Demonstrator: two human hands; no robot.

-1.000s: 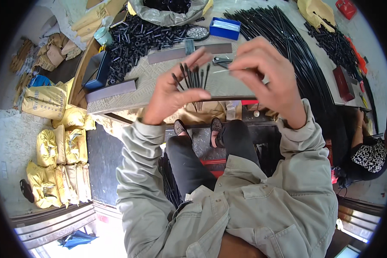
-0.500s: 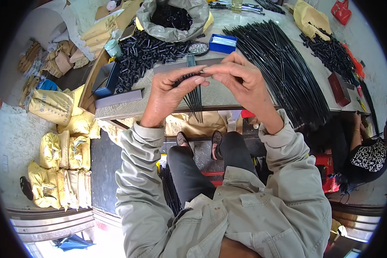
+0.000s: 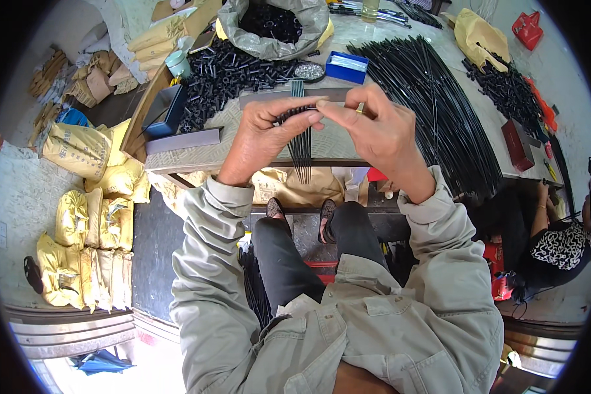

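Note:
My left hand (image 3: 253, 136) is closed around a row of small black pieces (image 3: 293, 114), pinched side by side between thumb and fingers. At the end of that row, the thumb and forefinger of my right hand (image 3: 384, 131) are pressed together, meeting my left fingertips. Whatever lies between the right fingertips is too small to make out. Beneath both hands, a bundle of thin dark rods (image 3: 301, 154) lies side by side, jutting past the table's near edge. A grey flat bar (image 3: 255, 100) runs behind the hands.
Black tubular parts (image 3: 226, 75) are heaped at left, beside a bag (image 3: 315, 43) of black pieces. A blue box (image 3: 347, 67), a small dish (image 3: 308, 70) and many long black rods (image 3: 433, 111) lie beyond. Another person (image 3: 558, 246) sits at right.
My right fingertips have come in against the end of the row, where a small light tip showed between them before. The whole view has shifted slightly.

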